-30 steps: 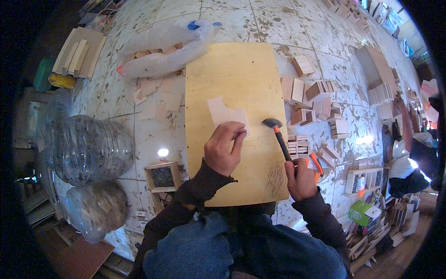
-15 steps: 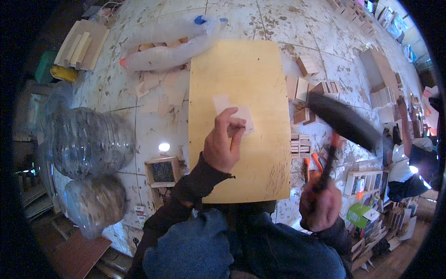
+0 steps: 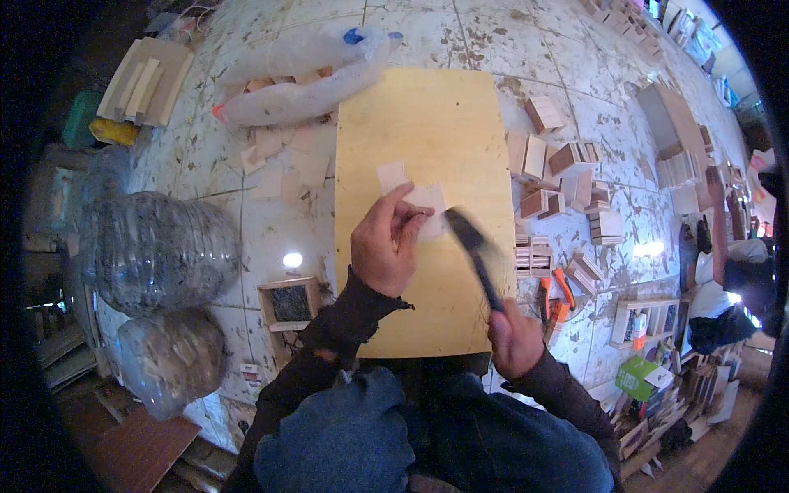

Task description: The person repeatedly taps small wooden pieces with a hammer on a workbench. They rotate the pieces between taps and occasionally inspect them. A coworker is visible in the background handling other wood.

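My right hand [image 3: 516,338] grips the handle of a hammer [image 3: 485,275], its dark head a little blurred above the yellowish wooden board [image 3: 427,115]. Just left of the hammer head, my left hand [image 3: 388,246] is pinched, thumb against forefinger, over pale thin wooden pieces [image 3: 426,197]. Whatever sits between those fingertips is too small to make out. One corner of the pale wood shows beyond the knuckles; part of it lies hidden under the hand.
Small wooden blocks [image 3: 574,158] stand right of the board, near orange-handled tools [image 3: 562,289]. A tray of dark nails [image 3: 289,302] and big plastic bags [image 3: 160,251] are on the left. Another clear bag [image 3: 288,103] lies at the far edge. A person [image 3: 723,287] is at far right.
The hammer has swung left and down from the board's right side to near my left fingertips. My left hand has shifted slightly left, still pinched.
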{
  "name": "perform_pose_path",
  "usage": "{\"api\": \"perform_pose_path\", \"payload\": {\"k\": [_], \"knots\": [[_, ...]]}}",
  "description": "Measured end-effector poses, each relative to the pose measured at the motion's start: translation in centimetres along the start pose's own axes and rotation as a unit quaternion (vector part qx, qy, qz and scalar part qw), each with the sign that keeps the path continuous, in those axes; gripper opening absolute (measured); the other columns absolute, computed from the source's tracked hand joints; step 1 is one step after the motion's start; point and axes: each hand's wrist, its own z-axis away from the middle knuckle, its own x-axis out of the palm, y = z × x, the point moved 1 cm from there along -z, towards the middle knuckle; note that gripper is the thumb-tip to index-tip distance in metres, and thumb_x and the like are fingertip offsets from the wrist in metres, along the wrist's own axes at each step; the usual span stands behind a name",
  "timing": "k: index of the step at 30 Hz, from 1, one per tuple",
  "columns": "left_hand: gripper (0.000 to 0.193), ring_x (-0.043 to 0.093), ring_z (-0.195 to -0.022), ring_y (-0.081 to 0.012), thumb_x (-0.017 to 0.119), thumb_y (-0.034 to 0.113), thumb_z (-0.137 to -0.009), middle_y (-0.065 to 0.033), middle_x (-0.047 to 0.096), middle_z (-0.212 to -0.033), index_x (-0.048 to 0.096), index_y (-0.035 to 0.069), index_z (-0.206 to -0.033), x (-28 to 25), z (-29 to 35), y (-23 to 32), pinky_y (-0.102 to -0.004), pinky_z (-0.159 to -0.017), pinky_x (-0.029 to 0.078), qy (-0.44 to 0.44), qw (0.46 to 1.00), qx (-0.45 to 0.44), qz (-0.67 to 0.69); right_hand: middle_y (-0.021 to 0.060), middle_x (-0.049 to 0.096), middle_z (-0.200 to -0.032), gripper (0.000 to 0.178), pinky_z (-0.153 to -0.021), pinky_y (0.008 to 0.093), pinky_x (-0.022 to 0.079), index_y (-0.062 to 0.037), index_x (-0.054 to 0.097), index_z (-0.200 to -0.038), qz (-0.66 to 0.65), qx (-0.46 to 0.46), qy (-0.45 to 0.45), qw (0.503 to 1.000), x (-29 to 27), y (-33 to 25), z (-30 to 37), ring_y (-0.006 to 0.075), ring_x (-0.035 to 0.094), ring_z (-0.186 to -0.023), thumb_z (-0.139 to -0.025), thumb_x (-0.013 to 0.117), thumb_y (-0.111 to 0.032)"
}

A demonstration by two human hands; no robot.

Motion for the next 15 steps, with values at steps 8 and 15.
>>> {"api": "perform_pose_path", "payload": {"k": [8, 15], "knots": [[0.017, 0.064, -0.090, -0.0260, 0.070, 0.001, -0.078, -0.0102, 0.065, -0.093, 0.068, 0.005, -0.094, -0.7, 0.4, 1.6, -0.0360, -0.080, 0.049, 0.038, 0.958, 0.208, -0.196, 0.0195, 0.056, -0.057, 0.026, -0.047, 0.0469, 0.044, -0.0025, 0.050, -0.091, -0.026, 0.065, 0.081, 0.994, 0.7, 2.4, 0.7, 0.0411, 0.059, -0.052, -0.099, 0.044, -0.027], [0.020, 0.064, -0.090, -0.0216, 0.071, 0.004, -0.077, -0.0040, 0.065, -0.090, 0.065, 0.011, -0.094, 0.0, 1.0, -0.2, -0.0382, -0.089, 0.039, 0.032, 0.957, 0.211, -0.196, 0.0046, 0.050, -0.051, 0.039, -0.046, 0.0311, 0.041, -0.0016, 0.052, -0.082, -0.079, 0.053, 0.015, 0.995, -1.6, -1.2, 0.2, 0.0174, 0.052, -0.044, -0.101, 0.038, -0.033]]}}
